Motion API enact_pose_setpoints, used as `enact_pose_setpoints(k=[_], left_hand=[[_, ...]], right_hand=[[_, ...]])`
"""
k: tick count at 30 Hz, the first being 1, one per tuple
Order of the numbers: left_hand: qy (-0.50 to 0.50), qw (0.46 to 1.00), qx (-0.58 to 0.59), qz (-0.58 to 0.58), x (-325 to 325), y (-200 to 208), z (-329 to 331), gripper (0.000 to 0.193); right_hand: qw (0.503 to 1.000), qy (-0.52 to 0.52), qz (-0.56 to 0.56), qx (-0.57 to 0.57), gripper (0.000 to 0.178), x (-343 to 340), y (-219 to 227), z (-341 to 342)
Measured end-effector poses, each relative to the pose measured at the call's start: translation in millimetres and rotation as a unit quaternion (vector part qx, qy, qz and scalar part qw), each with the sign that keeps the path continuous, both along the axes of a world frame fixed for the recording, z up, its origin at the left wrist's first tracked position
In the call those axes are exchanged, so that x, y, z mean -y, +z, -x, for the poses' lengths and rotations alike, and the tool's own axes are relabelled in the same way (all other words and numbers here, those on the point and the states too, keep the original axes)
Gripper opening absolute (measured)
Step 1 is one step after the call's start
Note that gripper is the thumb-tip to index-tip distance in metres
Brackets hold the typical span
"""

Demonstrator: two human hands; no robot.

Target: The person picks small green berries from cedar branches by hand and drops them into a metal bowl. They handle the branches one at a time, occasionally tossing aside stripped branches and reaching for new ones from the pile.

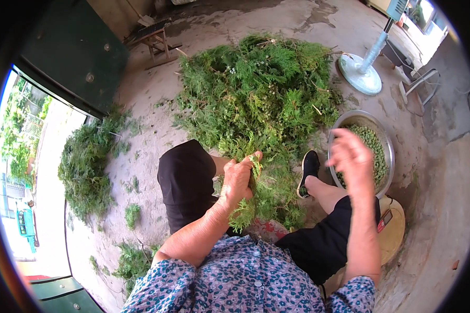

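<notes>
My left hand (238, 181) is closed around a leafy green conifer sprig (244, 213), held between my knees. Its flat, scaly fronds hang below my fist and stick out above it. Over the left side of a wide metal bowl (390, 156), my right hand (353, 159) is raised with its fingers apart, slightly blurred, and I see nothing in them. Small round green cones (369, 138) fill the bottom of that bowl. Just beyond my feet spreads a big heap of cut conifer branches (256, 88), some bearing pale green cones.
A smaller pile of branches (86, 167) lies by the doorway on the left, with loose sprigs (133, 215) on the concrete floor. A fan's round base (361, 78) stands beyond the bowl. Behind the bowl's near side is a round tan seat (394, 235) bearing a small red-and-black object.
</notes>
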State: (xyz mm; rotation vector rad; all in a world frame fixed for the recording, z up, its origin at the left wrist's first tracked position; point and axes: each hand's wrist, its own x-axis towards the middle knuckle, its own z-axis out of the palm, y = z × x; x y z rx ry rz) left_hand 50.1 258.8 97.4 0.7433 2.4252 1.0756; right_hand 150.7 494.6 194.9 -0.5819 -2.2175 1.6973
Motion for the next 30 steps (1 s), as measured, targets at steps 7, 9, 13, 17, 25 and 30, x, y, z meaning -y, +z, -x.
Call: enact_pose_setpoints(k=[7,9,13,17,25,30], left_hand=[[0.179,0.954,0.210,-0.119,-20.2,13.3,-16.1,0.058],[0.344,0.833,0.417,-0.122,-23.3,26.3,-14.5,0.044],[0.322,0.798,0.465,-0.209,-20.1,21.2,-19.5,0.029],[0.145,0.839,0.474,-0.225,-17.6,38.7,-22.8,0.017],[0.341,0.768,0.453,-0.298,-4.5,8.0,17.4,0.015],[0.379,0.675,0.484,-0.408,-20.0,23.5,21.5,0.017]], right_hand=[[0.951,0.153,-0.249,-0.096,0.021,82.6,-33.6,30.8],[0.980,0.103,-0.111,-0.127,0.011,84.7,-39.8,33.9],[0.985,0.070,0.159,-0.020,0.007,78.4,-47.6,29.2],[0.970,-0.043,0.238,0.035,0.011,78.7,-47.1,29.1],[0.783,-0.150,0.536,-0.277,0.023,-70.5,-102.3,1.1],[0.880,-0.175,0.412,-0.161,0.027,-62.4,-100.5,-33.7]])
